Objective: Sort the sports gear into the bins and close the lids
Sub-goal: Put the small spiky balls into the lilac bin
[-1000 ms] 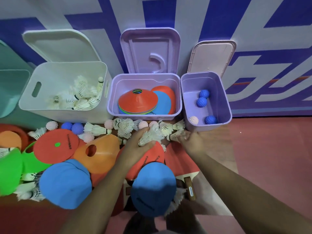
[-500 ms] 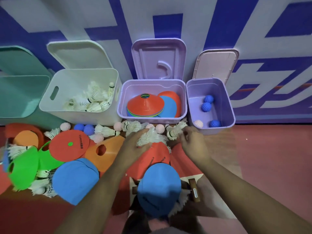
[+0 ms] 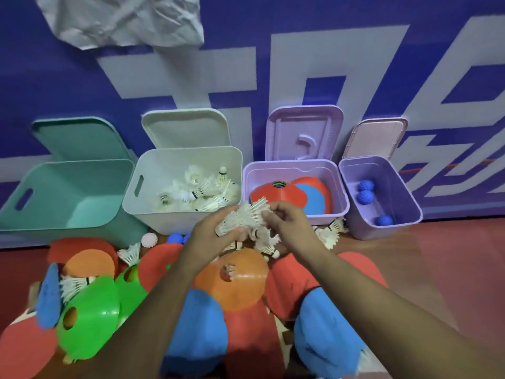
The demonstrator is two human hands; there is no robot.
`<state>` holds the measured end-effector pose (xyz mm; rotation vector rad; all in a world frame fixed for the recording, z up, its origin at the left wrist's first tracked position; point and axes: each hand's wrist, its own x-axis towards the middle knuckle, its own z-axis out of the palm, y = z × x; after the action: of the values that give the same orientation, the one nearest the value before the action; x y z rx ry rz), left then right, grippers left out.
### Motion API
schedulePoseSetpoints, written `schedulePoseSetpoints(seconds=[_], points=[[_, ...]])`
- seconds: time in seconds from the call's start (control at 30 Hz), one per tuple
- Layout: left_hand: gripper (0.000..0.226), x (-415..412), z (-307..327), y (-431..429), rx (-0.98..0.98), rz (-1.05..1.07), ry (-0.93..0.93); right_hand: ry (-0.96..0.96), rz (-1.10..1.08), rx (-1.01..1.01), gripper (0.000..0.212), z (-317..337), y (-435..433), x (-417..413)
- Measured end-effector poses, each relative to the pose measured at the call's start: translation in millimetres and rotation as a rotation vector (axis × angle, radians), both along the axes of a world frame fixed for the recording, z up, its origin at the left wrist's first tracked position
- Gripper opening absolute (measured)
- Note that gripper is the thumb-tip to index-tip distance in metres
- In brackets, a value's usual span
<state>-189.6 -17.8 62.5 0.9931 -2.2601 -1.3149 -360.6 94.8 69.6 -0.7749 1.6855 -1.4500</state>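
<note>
Blue wall (image 3: 54, 91) behind; left hand (image 3: 210, 233), right hand (image 3: 289, 222) clutch shuttlecock bunch (image 3: 243, 217) mid-air.

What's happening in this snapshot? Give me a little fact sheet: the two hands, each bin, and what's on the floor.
Left hand: grips a bunch of shuttlecocks
Right hand: pinches the same bunch
Teal bin: lid up, nothing seen inside
White bin: lid up, shuttlecocks inside
Lilac bin: lid up, stacked cones inside
Small purple bin: lid up, three blue balls inside
Floor: cones, shuttlecocks and a few balls lie unsorted
</note>
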Motion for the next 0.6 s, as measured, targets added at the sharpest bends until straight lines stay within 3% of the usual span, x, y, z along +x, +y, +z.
schedulePoseSetpoints(seconds=[0.23, 0.47, 0.6], points=[[0.060, 52.9, 18.5, -103.0, 0.086, -0.119, -0.102, 0.259, -0.076, 0.070, 0.009, 4.6, -105.8, 50.2], [0.048, 56.6, -12.5, -190.3, -0.186, -0.006, -0.325, 0.492, 0.004, 0.313, 0.031, -13.8, -183.2, 64.9], [0.058, 58.4, -33.1, -207.1, -0.121, -0.081, -0.357, 0.502, 0.074, 0.456, 0.033, -32.7, -197.2, 65.0]])
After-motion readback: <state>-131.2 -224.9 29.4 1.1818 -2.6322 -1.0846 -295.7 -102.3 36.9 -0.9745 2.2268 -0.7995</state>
